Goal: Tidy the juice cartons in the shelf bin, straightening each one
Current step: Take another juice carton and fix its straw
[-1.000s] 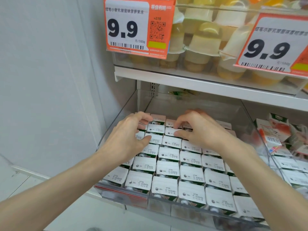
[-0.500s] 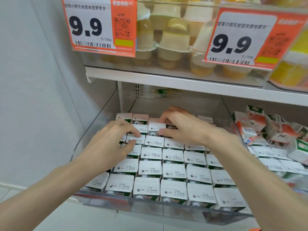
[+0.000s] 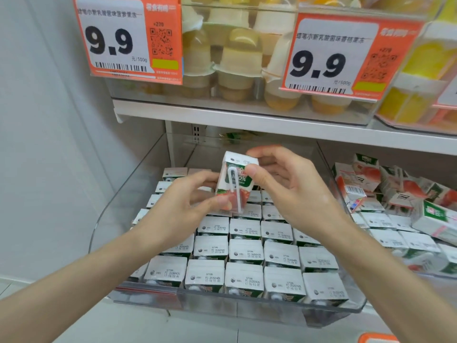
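Observation:
One small juice carton (image 3: 241, 172), white and green with a red fruit picture and a straw on its side, is lifted above the clear shelf bin (image 3: 272, 306). My left hand (image 3: 180, 206) pinches its lower end between thumb and fingers. My right hand (image 3: 289, 186) grips its top corner with thumb and fingertips. Below, several rows of the same cartons (image 3: 244, 251) stand upright and packed in the bin, white tops with date print facing up. The back rows are partly hidden by my hands.
A second bin at the right holds jumbled cartons (image 3: 385, 191) lying at odd angles. The shelf above (image 3: 247, 120) carries jelly cups (image 3: 237, 60) behind two orange 9.9 price tags (image 3: 128, 40). A white wall (image 3: 49, 144) closes the left side.
Both hands were resting on the back rows of cartons; now they have pulled one carton up out of the bin and hold it between them. The camera moved closer.

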A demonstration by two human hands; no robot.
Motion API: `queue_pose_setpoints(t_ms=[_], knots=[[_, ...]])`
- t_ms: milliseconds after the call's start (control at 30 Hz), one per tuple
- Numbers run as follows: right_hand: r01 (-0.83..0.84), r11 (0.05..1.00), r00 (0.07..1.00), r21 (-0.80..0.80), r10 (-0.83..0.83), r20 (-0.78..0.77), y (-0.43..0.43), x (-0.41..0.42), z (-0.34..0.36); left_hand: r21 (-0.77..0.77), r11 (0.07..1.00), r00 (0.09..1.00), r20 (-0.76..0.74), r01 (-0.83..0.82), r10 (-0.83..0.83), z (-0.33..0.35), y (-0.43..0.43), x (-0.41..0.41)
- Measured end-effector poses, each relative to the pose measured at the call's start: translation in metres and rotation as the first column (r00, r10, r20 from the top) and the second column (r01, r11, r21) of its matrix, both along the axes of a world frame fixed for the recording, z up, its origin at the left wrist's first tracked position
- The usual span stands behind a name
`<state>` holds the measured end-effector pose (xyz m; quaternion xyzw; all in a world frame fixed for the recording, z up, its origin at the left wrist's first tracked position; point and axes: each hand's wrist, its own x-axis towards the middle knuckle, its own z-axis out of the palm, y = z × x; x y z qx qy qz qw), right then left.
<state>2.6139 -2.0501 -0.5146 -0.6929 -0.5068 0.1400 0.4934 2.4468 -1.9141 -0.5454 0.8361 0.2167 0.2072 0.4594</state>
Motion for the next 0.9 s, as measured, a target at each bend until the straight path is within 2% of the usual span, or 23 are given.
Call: queue_pose_setpoints(t_ms=[167, 333, 500, 667, 900], knots=[[0.06, 0.998, 0.968, 0.028, -0.051, -0.244, -0.017, 0.0, 0.0, -0.254, 0.967, 0.998, 0.054, 0.0, 0.014, 0.0, -0.005, -0.002], [0.066, 0.997, 0.954, 0.027, -0.055, -0.296, -0.027, -0.005, -0.004, -0.448, 0.891, 0.996, 0.075, 0.071, -0.041, 0.0, -0.012, -0.004], [0.147, 0.989, 0.902, 0.01, -0.13, -0.412, -0.028, -0.009, -0.009, -0.476, 0.866, 0.986, 0.137, 0.151, -0.097, 0.003, -0.015, -0.007], [0.156, 0.987, 0.874, -0.048, -0.16, -0.459, -0.027, -0.011, -0.011, -0.448, 0.876, 0.984, 0.104, 0.177, -0.146, 0.002, -0.015, -0.013], [0.146, 0.986, 0.833, -0.08, -0.166, -0.528, -0.021, -0.018, -0.016, -0.581, 0.795, 0.985, 0.122, 0.173, -0.125, 0.001, -0.016, -0.015]])
